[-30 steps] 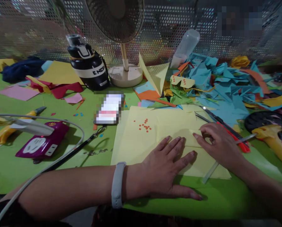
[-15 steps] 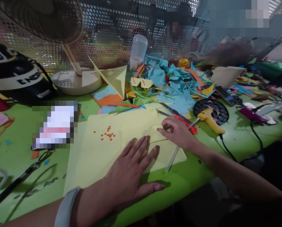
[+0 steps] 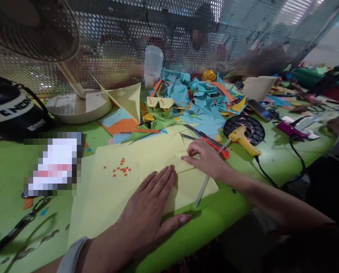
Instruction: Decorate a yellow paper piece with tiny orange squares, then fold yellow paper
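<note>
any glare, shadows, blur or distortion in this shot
In the head view, dim light overall, with pale sheen on the table near the glue gun; in the head view, soft shadow darkening part of the paper; in the head view, the phone pixelated over and the fan cut off at the edge

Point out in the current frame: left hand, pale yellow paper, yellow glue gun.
Left hand (image 3: 145,206): head view, on the back of the hand.
Pale yellow paper (image 3: 96,197): head view, on its bare surface toward the left edge.
Yellow glue gun (image 3: 246,143): head view, on the handle.
</note>
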Available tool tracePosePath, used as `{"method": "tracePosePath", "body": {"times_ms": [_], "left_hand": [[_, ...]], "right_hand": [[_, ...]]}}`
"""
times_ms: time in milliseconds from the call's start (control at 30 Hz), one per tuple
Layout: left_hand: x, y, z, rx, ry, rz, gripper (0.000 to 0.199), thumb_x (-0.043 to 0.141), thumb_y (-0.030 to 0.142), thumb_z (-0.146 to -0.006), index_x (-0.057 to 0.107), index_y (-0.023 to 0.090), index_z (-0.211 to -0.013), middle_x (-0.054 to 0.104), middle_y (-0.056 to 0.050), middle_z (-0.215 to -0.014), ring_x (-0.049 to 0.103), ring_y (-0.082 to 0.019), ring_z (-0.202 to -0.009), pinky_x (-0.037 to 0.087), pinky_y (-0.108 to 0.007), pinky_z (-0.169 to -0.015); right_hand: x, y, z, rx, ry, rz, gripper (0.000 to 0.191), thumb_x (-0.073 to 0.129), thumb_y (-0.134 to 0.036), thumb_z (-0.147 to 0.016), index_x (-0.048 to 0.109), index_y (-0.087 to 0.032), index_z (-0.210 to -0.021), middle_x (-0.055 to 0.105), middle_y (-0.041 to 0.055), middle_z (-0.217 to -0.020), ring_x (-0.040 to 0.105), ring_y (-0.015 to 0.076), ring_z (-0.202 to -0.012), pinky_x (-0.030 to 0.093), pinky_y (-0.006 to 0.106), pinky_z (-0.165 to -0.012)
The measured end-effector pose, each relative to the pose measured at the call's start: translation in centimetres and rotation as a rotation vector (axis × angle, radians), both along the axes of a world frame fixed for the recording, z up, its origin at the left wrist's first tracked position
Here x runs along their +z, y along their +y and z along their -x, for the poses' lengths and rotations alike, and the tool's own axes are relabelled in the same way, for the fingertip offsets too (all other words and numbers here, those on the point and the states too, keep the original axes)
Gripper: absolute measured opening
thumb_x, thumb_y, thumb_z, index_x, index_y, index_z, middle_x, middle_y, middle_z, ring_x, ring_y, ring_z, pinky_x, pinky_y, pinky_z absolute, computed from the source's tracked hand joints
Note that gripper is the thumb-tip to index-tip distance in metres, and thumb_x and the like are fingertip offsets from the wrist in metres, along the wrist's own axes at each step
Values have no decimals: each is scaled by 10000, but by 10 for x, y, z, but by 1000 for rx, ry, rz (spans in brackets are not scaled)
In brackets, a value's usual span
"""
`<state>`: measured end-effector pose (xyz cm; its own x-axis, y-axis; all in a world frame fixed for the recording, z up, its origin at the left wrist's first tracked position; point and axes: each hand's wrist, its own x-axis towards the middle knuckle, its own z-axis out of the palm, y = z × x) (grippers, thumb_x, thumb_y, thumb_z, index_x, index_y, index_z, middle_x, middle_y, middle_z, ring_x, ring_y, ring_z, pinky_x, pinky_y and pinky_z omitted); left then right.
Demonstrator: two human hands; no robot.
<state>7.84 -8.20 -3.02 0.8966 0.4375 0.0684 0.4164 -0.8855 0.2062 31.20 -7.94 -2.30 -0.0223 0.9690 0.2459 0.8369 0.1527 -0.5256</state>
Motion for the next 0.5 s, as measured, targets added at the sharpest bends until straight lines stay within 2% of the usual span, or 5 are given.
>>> {"method": "tracePosePath", "body": {"times_ms": [500], "left_hand": [[1,0,-3,4,30,-49,862,244,700,-852,278,63,-1431,279,-169,-1488,304,-280,-1360,258,-428,-1100]], "right_hand": [[-1,-2,1,-44,-77,-28,152,584,-250,-839,517,-206,-711,566,26,-821,546,181,-829,412,316,-772]]}}
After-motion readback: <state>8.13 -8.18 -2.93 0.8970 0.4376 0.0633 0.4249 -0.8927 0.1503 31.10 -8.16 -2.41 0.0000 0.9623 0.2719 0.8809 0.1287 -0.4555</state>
